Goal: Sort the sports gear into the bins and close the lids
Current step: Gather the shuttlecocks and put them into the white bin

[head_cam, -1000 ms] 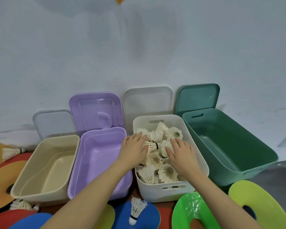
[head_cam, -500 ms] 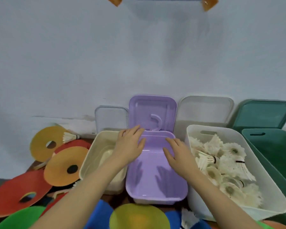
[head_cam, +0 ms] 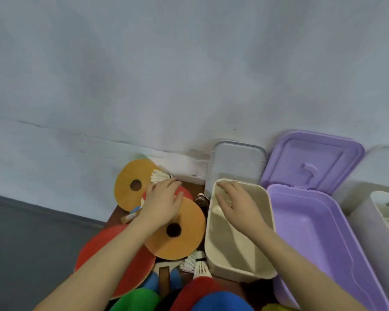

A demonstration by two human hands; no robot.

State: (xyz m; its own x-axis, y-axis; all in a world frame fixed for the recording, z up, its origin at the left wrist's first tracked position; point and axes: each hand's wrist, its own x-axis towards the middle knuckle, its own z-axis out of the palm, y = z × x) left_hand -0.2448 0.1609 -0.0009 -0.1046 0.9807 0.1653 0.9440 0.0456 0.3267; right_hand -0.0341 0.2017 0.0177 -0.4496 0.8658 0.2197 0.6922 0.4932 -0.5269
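white bin (head_cam: 384, 223) cut off at right edge, contents blurry; left hand (head_cam: 163, 204) covers red disc (head_cam: 184, 194); whole frame soft

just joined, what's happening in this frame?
A person is sorting sports gear. Their left hand reaches over the orange discs toward a shuttlecock by the wall, fingers extended, not yet gripping it. Their right hand hovers open over the beige bin. The beige and purple bin look empty, lids propped open.
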